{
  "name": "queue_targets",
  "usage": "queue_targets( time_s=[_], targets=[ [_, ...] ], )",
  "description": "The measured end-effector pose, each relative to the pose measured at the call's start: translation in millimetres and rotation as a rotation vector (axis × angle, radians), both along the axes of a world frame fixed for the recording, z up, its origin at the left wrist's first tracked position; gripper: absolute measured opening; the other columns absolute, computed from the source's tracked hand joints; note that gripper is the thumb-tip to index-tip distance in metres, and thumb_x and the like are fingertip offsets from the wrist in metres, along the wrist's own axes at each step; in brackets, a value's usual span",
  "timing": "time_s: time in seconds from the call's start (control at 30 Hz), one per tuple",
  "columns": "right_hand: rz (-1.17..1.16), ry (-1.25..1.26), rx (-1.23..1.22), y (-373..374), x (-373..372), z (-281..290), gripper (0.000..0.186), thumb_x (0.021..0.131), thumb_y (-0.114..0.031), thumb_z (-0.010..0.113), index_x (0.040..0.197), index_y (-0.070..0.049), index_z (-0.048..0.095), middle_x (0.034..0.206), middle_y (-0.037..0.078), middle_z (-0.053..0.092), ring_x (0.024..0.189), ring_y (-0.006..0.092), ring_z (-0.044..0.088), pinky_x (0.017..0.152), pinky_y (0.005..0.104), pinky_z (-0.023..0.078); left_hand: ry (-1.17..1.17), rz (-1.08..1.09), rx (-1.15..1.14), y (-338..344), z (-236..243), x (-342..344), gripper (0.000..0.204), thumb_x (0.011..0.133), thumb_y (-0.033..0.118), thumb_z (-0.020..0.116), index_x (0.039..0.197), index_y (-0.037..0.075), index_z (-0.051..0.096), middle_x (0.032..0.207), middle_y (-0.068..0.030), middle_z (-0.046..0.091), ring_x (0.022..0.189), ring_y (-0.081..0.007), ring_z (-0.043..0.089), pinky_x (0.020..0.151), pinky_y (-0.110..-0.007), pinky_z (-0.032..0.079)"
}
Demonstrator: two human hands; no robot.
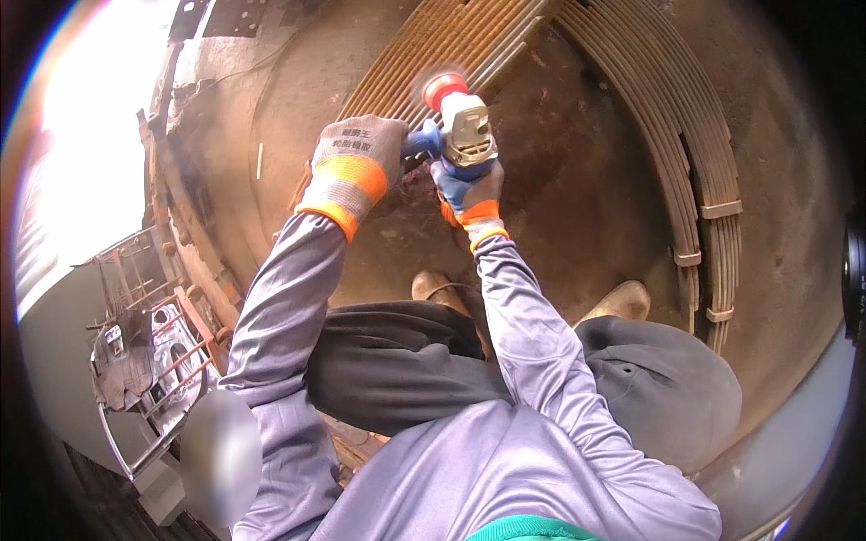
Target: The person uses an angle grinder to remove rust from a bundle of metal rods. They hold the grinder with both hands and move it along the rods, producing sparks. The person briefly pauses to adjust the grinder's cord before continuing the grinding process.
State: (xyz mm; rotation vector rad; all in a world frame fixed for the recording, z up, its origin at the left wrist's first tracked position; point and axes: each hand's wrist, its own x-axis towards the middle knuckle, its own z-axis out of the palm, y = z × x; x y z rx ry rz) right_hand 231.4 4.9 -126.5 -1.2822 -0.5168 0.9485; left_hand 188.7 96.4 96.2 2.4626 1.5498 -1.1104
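head view: one angle grinder (469,126), pale and blue, its red disc (445,91) blurred at the front; held at two o'clock from the left hand (359,167) and twelve o'clock from the right hand (475,194). left, gloved: clamped on the blue side handle (422,141). right, gloved: wrapped round the grinder's rear body. ribbed metal stack (397,83), at twelve, behind the disc; contact cannot be told. curved metal stack (678,117), at two o'clock.

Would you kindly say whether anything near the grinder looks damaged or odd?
Nothing clearly stands out: the left hand and right hand hold the grinder, whose blurred disc, probably spinning, shows against the brown metal bars.
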Motion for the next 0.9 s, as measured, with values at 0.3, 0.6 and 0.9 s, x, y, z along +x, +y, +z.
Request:
queue_targets(
  time_s=[0.3,0.6,0.9],
  targets=[
    [0.047,0.018,0.022,2.5,12.3,-2.8,0.049,0.073,-0.011,0.089,0.117,-0.004,0.069,0.105,0.002,0.074,0.094,0.0134,0.070,0.086,0.0313,0.057,-0.045,-0.012,0.002,3.8,-9.6,-4.3,0.020,0.090,0.028,0.071,0.107,0.019,0.077,0.100,-0.0140,0.078,0.097,-0.0360,0.075,0.085,-0.049,0.058],
    [0.074,0.035,-0.043,-0.8,-3.4,-10.9,0.060,0.070,-0.012,0.092,0.124,-0.003,0.066,0.109,0.005,0.074,0.096,0.0137,0.070,0.089,0.0314,0.058,-0.052,0.013,-0.004,2.5,-16.1,-23.1,0.019,0.089,0.025,0.072,0.106,0.017,0.078,0.099,-0.0143,0.078,0.097,-0.0366,0.074,0.086,-0.049,0.058],
    [0.059,-0.035,-0.059,8.4,11.4,-11.9,0.057,0.071,-0.010,0.089,0.123,-0.001,0.066,0.110,0.005,0.074,0.096,0.0151,0.072,0.090,0.0328,0.058,-0.050,0.040,-0.025,11.9,-14.4,-9.9,0.023,0.089,0.030,0.075,0.108,0.018,0.078,0.103,-0.0154,0.078,0.101,-0.0357,0.075,0.089,-0.048,0.058]
  ],
)
